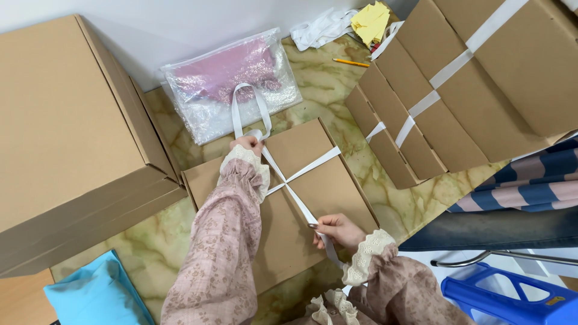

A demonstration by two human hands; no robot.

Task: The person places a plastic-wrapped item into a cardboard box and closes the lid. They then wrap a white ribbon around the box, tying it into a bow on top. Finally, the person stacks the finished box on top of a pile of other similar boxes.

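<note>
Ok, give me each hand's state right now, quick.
Left hand: closed, pinching the white ribbon at the far edge of the flat cardboard box.
Right hand: closed on the same ribbon near the box's near edge.

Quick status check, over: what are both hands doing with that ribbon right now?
Left hand pinching white ribbon at the flat cardboard box's far edge. Right hand gripping the ribbon at the near side. Ribbon crossed over the lid. Nothing blocking.
</note>
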